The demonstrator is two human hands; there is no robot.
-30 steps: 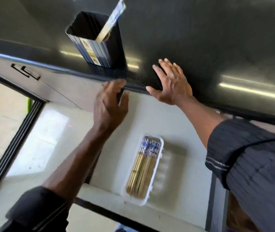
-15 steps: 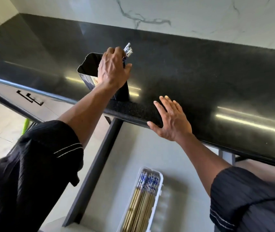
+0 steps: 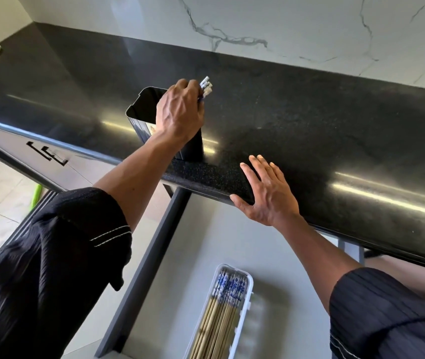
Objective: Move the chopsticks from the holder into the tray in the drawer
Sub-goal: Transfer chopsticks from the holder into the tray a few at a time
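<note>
Several chopsticks (image 3: 205, 86) are pinched in the left hand (image 3: 180, 114) fingers above the holder (image 3: 141, 107); right hand (image 3: 268, 195) lies flat, fingers spread, on the tabletop (image 3: 309, 120) edge.

tray (image 3: 249, 301) cut off below, chopsticks (image 3: 206, 86) mostly hidden

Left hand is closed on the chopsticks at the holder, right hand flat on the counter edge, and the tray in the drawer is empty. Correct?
Not quite: the head view shows the tray already holds chopsticks. The rest stands.
</note>
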